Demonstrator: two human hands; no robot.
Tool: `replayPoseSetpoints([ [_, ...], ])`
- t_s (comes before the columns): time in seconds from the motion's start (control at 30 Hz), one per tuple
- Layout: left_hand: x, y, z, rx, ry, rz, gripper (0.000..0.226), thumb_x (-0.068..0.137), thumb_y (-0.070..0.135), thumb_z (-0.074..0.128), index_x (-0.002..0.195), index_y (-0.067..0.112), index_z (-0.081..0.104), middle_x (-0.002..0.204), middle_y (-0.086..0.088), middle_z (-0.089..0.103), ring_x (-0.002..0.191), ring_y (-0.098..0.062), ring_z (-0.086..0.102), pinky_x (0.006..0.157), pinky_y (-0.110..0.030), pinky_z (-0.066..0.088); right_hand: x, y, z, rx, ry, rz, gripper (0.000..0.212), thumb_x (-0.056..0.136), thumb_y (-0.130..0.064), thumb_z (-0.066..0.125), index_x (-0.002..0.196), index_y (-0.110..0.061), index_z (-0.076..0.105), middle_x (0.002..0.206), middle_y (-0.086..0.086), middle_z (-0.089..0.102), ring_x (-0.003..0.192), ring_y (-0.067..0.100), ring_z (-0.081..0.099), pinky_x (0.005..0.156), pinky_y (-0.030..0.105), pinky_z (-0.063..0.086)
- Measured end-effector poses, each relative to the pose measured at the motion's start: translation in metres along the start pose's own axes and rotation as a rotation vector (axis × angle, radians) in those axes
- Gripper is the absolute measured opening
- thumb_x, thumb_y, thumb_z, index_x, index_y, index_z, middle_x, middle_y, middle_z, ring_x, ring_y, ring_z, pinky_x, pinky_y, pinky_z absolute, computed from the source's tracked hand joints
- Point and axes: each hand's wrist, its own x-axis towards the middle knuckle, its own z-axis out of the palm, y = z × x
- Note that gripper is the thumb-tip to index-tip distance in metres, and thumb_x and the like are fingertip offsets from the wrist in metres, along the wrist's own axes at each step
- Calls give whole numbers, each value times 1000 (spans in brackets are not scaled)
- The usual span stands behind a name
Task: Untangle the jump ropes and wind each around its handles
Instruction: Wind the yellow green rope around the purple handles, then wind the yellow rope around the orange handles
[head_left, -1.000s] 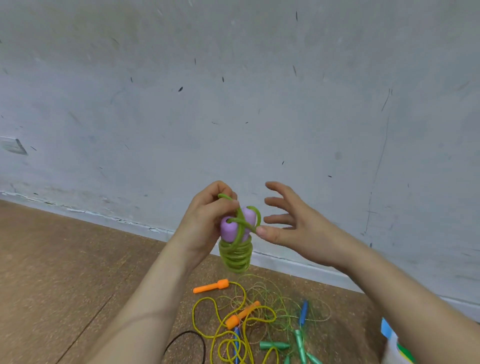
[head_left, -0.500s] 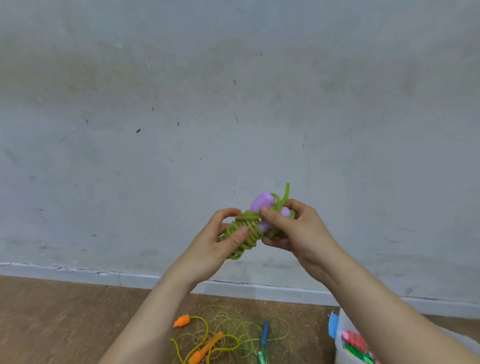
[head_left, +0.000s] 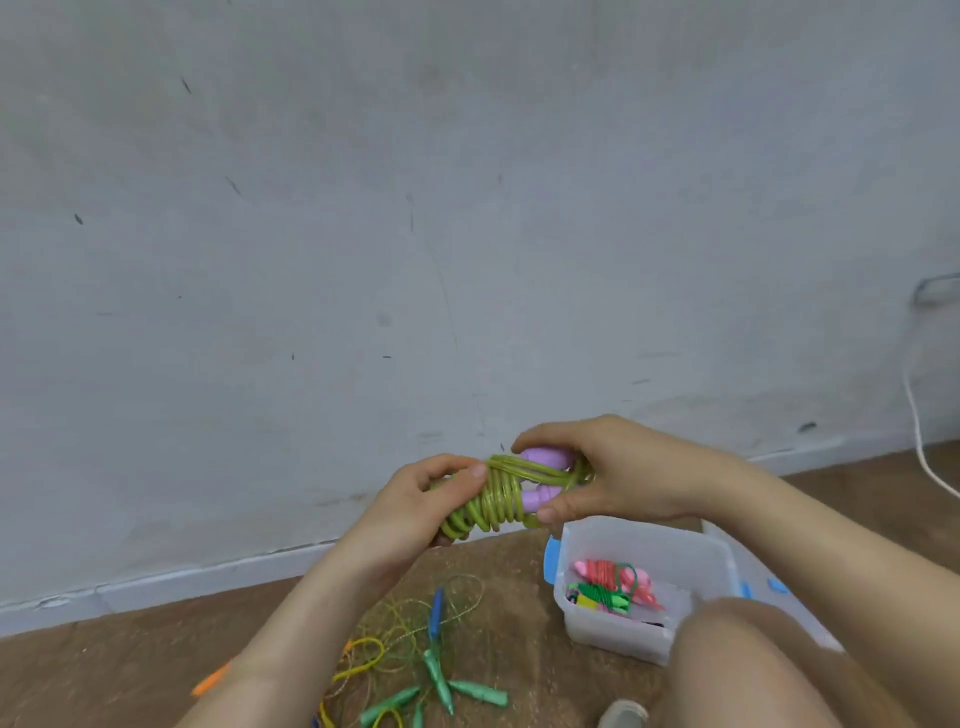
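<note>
- The left hand (head_left: 431, 501) is curled round the coiled green rope (head_left: 493, 501), with the thumb lying across the top of the turns. The bundle is held in the air in front of the wall, above the floor (head_left: 130, 665).
- The right hand (head_left: 618, 475) grips the other end of the same bundle, fingers over the top and thumb underneath. It is closed round the two purple handles (head_left: 543, 457), which lie side by side inside the coil.
- Near the right hand a few strands run lengthwise over the handles and bunch together. The fingers hide whether the free end is tucked under a turn.
- The winding of this rope looks all but finished, and the hands seem to be securing or checking the last loop.
- Just below the right hand a clear bin (head_left: 618, 636) stands on the floor, holding wound ropes (head_left: 605, 571) in red, pink and green.
- The likely next move is to lock the end, then lower the bundle into the bin. That calls for a firm hold so the springy turns do not slip off the handles.
- The tangle of ropes (head_left: 410, 639) on the floor, beside the left forearm, is not yet sorted. Its green handles (head_left: 441, 686), blue handle (head_left: 436, 608) and orange handle (head_left: 210, 678) show several ropes to separate and wind.
</note>
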Motion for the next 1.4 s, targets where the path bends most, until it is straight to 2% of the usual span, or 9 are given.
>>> replayPoseSetpoints([
  [0.1, 36, -20, 35, -130, 15, -109, 23, 96, 27, 52, 106, 13, 67, 84, -6, 63, 66, -15, 56, 53, -21, 44, -1, 60, 4, 76, 38, 100, 44, 71, -35, 82, 110, -33, 61, 92, -15, 65, 80, 0, 59, 71, 18, 47],
  [0.27, 101, -82, 89, -86, -30, -197, 18, 90, 14, 64, 108, 14, 64, 93, -11, 66, 72, -18, 63, 64, -27, 54, -4, 162, 42, 74, 74, 266, 49, 69, -49, 81, 110, -33, 62, 96, -12, 67, 88, 10, 61, 78, 29, 49],
  [0.4, 147, -141, 135, 164, -68, -195, 25, 82, 19, 72, 102, 33, 64, 112, -6, 64, 101, -26, 65, 87, -45, 55, -13, 240, 98, 139, 50, 403, 35, 73, -47, 79, 98, -26, 65, 89, -7, 67, 83, 15, 60, 76, 33, 50],
  [0.57, 196, -203, 183, 486, -165, -168, 30, 88, 12, 64, 113, 25, 57, 92, 10, 57, 80, -3, 57, 69, -11, 43, -18, 311, 180, 130, 91, 556, 28, 81, -43, 73, 98, -26, 59, 89, -5, 65, 80, 17, 57, 67, 31, 47],
  [0.67, 220, -236, 198, 748, -232, -130, 35, 89, 15, 60, 122, 24, 52, 106, 3, 59, 99, -16, 59, 82, -25, 46, -10, 345, 221, 143, 97, 635, 24, 81, -40, 70, 98, -27, 58, 90, -3, 67, 85, 23, 62, 66, 32, 46],
  [0.83, 238, -274, 206, 1330, -343, 56, 50, 84, 7, 48, 132, 22, 45, 123, -4, 50, 113, -27, 49, 86, -38, 39, 13, 376, 262, 189, 34, 677, 34, 80, -35, 75, 111, -24, 65, 102, 2, 70, 96, 26, 63, 73, 31, 45],
  [1.03, 239, -301, 212, 1324, -414, 173, 37, 94, 20, 43, 130, 22, 49, 139, -2, 45, 126, -27, 41, 95, -39, 36, 25, 392, 289, 416, 65, 686, 54, 76, -25, 81, 126, -17, 63, 119, 7, 66, 108, 24, 62, 93, 29, 46],
  [1.23, 242, -295, 221, 1566, -568, 69, 48, 90, 10, 47, 137, 9, 38, 145, -20, 36, 131, -37, 36, 99, -45, 37, 28, 386, 311, -82, 319, 580, 27, 74, -12, 77, 100, -13, 67, 98, 10, 61, 83, 36, 58, 64, 35, 42],
  [1.4, 245, -280, 223, 1646, -579, 115, 32, 91, 13, 47, 121, 8, 54, 128, -16, 52, 123, -35, 39, 97, -46, 35, 35, 383, 293, -11, 78, 538, 26, 90, -16, 58, 114, -10, 66, 109, 12, 63, 99, 35, 60, 79, 41, 52],
])
